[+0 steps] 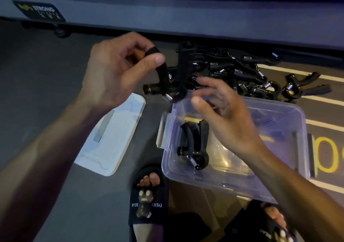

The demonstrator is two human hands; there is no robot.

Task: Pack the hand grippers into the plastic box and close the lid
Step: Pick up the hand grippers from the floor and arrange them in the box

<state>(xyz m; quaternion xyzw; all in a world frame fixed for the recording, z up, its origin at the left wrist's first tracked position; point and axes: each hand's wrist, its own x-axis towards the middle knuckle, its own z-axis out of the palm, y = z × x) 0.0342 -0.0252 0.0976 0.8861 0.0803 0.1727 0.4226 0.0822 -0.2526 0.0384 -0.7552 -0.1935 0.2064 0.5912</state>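
Head view: our left hand pinches a stiff black spring-loaded hand gripper by one handle, above the clear plastic box; our right hand hovers loosely open just beside it. We judge it light, rigid.

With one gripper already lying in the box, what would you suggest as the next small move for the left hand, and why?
Probably lower the hand gripper that the left hand pinches into the open plastic box, beside the gripper already inside. It hangs over the box's far-left corner, the right hand is open and empty above the box, and the pile still waits.
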